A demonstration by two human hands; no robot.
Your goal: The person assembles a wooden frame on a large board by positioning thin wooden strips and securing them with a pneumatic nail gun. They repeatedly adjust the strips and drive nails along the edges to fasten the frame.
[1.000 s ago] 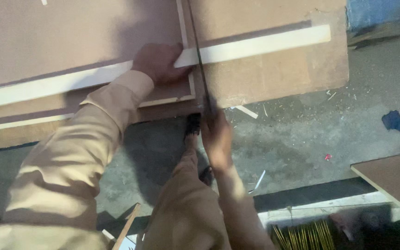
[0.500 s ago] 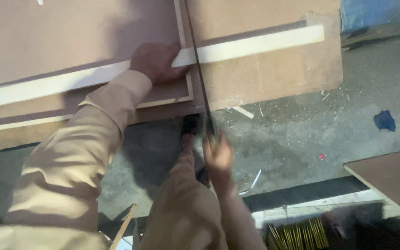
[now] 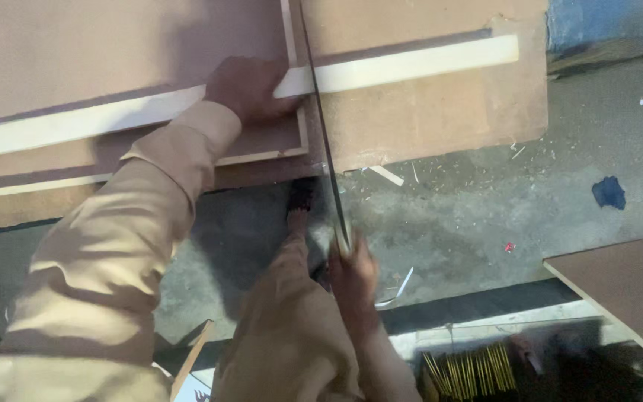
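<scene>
Dim, warm light — soft shadows on the floor, right hand [image 3: 351, 272] motion-blurred.

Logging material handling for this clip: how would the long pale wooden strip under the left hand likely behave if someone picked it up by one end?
The pale wooden strip is long and slim, so it would probably feel light and sag slightly. Its straight square edges suggest it won't roll. The left hand pins it flat on the brown board beside the saw blade, hinting it slides easily.

Left hand [image 3: 251, 89] flat, palm down, arm outstretched; right hand [image 3: 351, 277] fisted, low near the body.
</scene>
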